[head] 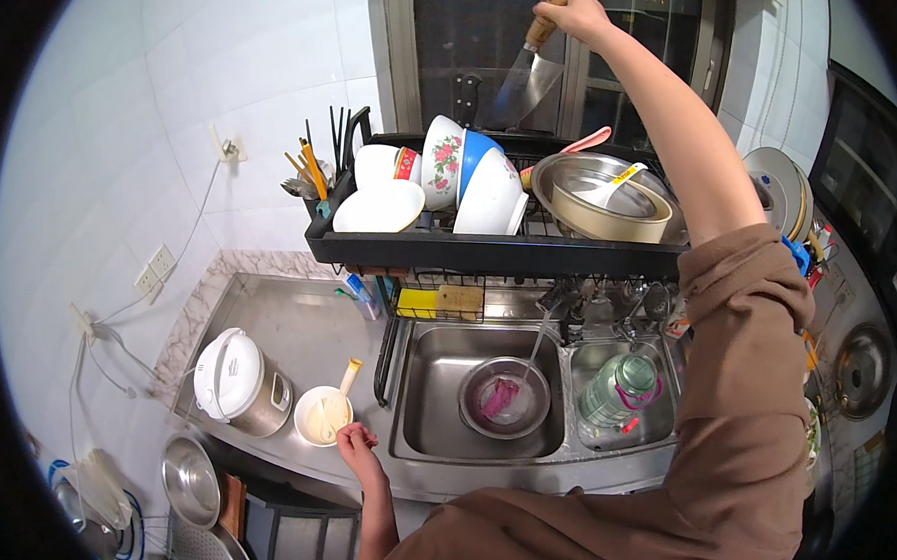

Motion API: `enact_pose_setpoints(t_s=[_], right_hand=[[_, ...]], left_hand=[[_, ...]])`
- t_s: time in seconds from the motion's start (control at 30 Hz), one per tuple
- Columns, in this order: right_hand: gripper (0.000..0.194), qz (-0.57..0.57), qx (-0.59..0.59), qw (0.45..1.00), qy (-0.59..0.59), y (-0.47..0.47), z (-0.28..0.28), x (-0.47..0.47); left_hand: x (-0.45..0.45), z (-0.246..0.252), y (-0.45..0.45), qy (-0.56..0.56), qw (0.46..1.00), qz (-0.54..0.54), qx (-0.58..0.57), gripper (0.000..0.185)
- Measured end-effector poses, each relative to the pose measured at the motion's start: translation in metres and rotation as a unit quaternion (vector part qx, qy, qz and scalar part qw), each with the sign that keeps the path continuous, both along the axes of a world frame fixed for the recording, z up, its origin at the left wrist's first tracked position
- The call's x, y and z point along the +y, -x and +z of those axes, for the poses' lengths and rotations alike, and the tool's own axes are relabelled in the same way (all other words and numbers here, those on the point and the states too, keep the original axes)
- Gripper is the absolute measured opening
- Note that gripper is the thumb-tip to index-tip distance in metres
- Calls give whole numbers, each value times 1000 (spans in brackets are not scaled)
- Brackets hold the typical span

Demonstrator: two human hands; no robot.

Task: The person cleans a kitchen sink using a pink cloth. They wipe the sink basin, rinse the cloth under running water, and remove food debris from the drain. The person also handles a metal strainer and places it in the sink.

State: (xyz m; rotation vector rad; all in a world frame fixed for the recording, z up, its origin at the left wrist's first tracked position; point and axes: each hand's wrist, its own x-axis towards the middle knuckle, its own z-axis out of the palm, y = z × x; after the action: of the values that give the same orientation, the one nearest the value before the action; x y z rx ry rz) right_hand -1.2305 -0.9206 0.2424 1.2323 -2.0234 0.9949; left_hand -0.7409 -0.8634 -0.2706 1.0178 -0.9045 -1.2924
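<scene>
High above the dish rack, my right hand grips the wooden handle of a cleaver. The broad blade points down and left, its lower end close to a black-handled knife at the back of the rack. My left hand is loosely curled with nothing visible in it, beside a white bowl that holds a light-coloured ladle or spoon. In the large sink basin, water runs into a metal bowl with a pink piece, perhaps meat or cloth, inside.
White bowls and a metal basin crowd the rack. A rice cooker stands on the left counter. The small basin holds a green ribbed bottle. Sponges sit below the rack; plates stand at right.
</scene>
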Motion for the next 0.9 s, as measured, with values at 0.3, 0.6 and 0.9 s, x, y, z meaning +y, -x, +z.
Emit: enact_pose_setpoints(t_s=[0.3,0.6,0.9], right_hand=[[47,13,25,999,34,-15,25,-14],[27,35,-119,991,48,-11,82,106],[24,69,-83,992,61,17,44,103]], left_hand=[[-4,38,7,41,999,29,-13,8],[-48,267,64,459,887,35,-37,9],[-130,408,338,575,715,-180,-354,28]])
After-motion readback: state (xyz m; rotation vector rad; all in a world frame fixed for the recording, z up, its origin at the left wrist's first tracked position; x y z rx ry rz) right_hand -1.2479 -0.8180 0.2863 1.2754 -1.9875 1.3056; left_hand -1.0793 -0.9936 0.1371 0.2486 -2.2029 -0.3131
